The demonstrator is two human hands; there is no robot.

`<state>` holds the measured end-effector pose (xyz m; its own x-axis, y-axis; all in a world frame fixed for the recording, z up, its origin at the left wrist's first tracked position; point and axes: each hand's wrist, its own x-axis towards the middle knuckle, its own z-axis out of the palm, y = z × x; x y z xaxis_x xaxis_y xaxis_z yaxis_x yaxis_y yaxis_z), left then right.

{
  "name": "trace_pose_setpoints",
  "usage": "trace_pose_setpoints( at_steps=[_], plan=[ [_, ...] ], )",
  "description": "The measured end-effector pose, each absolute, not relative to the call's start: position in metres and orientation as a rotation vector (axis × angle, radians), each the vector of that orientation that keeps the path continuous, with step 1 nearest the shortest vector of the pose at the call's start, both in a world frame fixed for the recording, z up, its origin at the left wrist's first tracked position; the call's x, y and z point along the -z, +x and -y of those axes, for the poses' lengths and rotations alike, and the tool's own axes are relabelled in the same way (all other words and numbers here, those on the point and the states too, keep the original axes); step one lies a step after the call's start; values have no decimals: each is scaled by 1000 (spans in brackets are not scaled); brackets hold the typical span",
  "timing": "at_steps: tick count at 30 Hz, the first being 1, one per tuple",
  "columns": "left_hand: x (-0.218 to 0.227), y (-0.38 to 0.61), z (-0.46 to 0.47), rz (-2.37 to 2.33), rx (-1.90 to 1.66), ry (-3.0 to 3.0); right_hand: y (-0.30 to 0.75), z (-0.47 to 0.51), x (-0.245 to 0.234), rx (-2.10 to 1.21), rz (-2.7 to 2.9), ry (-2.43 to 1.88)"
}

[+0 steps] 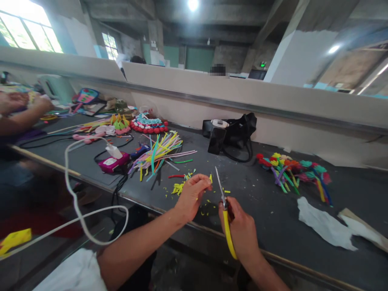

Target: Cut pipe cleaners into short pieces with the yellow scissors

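Observation:
My right hand (239,226) is closed round yellow-handled scissors (224,210), whose blades point up and away. Just to the left of the blades, my left hand (192,194) pinches a small yellow piece (210,178) between its fingertips. Yellow trimmings (178,187) lie scattered on the dark table (248,190) in front of both hands. A loose pile of coloured pipe cleaners (160,155) lies further left on the table.
A bunch of finished pipe-cleaner flowers (291,169) lies at the right, with white paper (324,224) nearer me. A black bag (233,131) stands by the back wall. A pink tissue pack (114,161), a white cable (72,190) and another person's arms (21,109) are at the left.

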<state>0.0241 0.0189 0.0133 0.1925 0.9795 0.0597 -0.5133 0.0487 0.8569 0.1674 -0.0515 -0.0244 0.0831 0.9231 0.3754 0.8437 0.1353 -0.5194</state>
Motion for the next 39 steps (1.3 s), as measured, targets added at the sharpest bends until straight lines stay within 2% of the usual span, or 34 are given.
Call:
trace_pose_setpoints(
  at_steps=[6,12,16,26,33,39],
  plan=[
    [-21,-23,-54,-1069,-1098,1603,190,53,17,-121,1668,-1729],
    [-13,-60,-67,-1343,-740,2389,213,59,15,-99,1621,-1755],
    [-4,-35,-59,-1406,-820,2583,219,57,16,-59,1624,-1744],
    [28,64,-62,-1114,-765,2529,207,47,14,-31,1715,-1700],
    [34,65,-65,-1093,-915,2302,199,37,10,-60,1712,-1669],
    [12,34,-54,-1048,-1130,1856,184,35,5,-58,1678,-1672]
  ],
)
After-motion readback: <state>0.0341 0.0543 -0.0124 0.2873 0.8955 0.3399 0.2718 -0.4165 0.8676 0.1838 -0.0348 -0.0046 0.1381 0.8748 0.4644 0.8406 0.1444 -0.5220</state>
